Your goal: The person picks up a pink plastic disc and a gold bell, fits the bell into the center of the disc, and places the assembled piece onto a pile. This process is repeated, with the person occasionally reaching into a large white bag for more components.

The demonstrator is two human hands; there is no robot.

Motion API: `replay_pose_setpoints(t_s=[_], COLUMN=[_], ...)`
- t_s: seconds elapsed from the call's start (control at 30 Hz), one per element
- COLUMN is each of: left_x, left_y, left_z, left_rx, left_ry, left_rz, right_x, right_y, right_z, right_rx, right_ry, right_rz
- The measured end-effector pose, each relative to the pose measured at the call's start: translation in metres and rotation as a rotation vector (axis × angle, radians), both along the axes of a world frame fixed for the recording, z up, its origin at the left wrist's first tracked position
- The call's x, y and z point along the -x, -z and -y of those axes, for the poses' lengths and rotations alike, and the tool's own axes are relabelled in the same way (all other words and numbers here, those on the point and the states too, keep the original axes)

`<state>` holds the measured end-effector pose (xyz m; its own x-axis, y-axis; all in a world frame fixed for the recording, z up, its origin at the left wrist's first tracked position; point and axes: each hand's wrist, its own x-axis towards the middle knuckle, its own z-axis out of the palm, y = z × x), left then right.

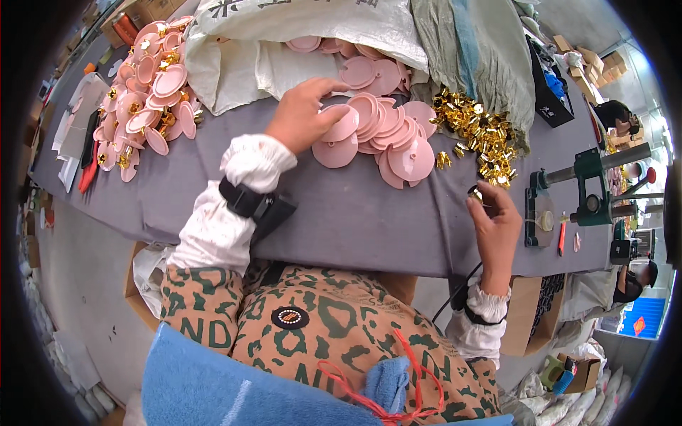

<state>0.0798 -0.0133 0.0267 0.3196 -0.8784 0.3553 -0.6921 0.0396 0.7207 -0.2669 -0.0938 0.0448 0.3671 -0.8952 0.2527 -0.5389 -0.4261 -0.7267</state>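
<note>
My left hand reaches in over a heap of round pink plastic discs at the middle of the table. Its thumb and forefinger are spread, and the thumb lies over the edge of one pink disc at the heap's left end. Whether it presses on that disc, I cannot tell. My right hand is raised above the table's near right part, pinching a small shiny gold metal piece between thumb and forefinger. Just beyond that hand lies a pile of similar gold pieces.
Pink discs fitted with gold pieces are piled at the left, near red-handled scissors. A white woven sack with more discs lies behind. A green hand press stands at the right, beside a red-handled tool.
</note>
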Motion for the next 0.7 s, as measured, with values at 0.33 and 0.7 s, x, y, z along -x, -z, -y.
replay_pose_setpoints(t_s=[0.33,0.7], left_x=[-0.010,0.011], left_y=[0.010,0.017], left_z=[0.052,0.026], left_rx=[-0.321,0.060], left_ry=[0.194,0.137], left_rz=[0.174,0.328], right_x=[-0.022,-0.046], right_y=[0.024,0.032], right_z=[-0.050,-0.051], right_rx=[-0.074,-0.079], right_ry=[-0.251,-0.295], right_rz=[0.111,0.179])
